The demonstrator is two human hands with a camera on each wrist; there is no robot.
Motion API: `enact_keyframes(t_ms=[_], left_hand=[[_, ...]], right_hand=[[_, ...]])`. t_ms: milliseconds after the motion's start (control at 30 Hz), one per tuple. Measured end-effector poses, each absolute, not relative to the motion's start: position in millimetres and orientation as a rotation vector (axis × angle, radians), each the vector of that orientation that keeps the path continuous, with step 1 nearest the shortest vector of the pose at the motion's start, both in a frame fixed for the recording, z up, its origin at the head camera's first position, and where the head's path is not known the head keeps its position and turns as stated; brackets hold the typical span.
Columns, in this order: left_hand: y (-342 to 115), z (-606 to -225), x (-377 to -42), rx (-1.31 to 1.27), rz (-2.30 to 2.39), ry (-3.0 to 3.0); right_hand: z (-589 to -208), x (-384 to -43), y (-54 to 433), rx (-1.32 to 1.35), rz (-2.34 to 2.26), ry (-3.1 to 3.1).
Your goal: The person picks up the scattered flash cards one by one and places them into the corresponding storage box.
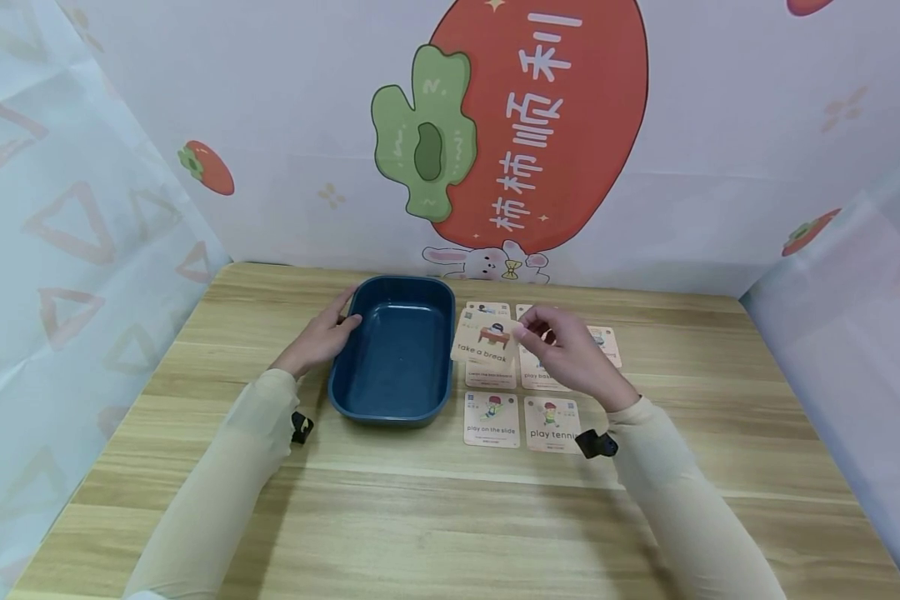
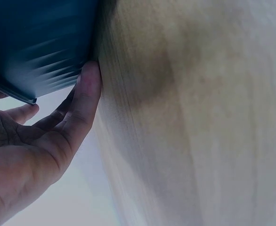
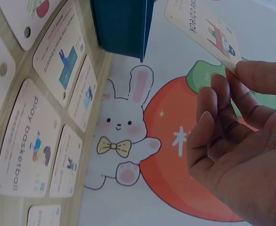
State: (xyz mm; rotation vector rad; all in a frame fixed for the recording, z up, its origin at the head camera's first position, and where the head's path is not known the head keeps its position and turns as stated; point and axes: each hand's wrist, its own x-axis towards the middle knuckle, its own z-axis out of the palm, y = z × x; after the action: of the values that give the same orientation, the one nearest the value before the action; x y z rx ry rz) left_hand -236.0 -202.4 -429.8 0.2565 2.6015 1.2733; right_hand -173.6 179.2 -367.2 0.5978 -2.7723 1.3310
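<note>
My right hand (image 1: 566,346) pinches a flashcard (image 1: 483,336) reading "take a break" by its right edge, between thumb and fingertips. The card is raised and tilted above the other flashcards, partly covering some. In the right wrist view, the same card (image 3: 206,30) shows a figure at a desk. My left hand (image 1: 322,337) holds the left side of a dark blue plastic bin (image 1: 393,408), its thumb over the rim. From the left wrist view, fingers (image 2: 84,94) press against the ribbed outer wall. Nothing shows inside the bin.
Several flashcards lie in rows right of the bin, including "play on the slide" (image 1: 492,421), "play tennis" (image 1: 551,423) and "play basketball" (image 3: 32,141). The wooden table (image 1: 420,533) meets a printed backdrop (image 1: 307,108) at its rear edge.
</note>
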Motion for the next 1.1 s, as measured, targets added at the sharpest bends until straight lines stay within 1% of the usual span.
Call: enact_keyframes(t_ms=[567,1100], left_hand=[[-203.5,-433.3,-236.9,0.259,1.266,2.608],[-203.8,-433.8,-237.6,0.249,1.267,2.616]], right_hand=[[-366.4,-174.5,144.1,0.673,1.386,-2.737],[-379.2,-174.6,115.7,0.751,1.408,-2.739]])
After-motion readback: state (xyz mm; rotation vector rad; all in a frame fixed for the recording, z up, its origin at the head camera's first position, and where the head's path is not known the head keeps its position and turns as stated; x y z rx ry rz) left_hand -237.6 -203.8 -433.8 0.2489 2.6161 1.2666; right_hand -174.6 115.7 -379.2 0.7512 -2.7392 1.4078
